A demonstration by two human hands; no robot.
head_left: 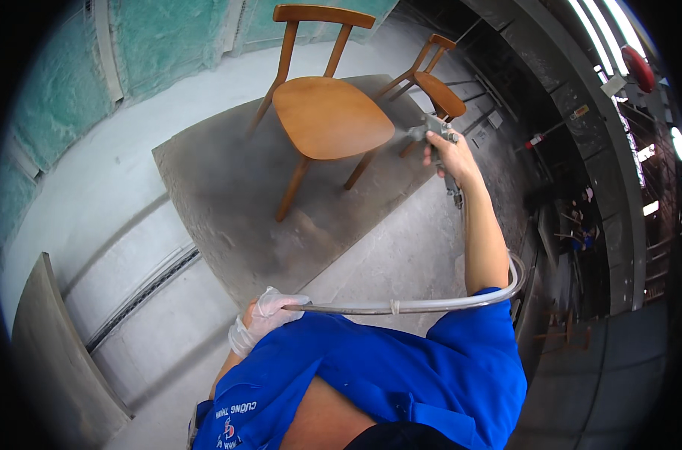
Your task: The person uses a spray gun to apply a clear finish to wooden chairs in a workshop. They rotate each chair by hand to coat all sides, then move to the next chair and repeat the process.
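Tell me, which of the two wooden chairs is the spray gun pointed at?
The larger, nearer chair at the centre of the grey mat. The spray gun in the right hand points at its seat; the other chair stands behind the gun.

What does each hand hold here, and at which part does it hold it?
The right hand holds a grey spray gun by its handle. The gloved left hand grips the hose near its middle stretch.
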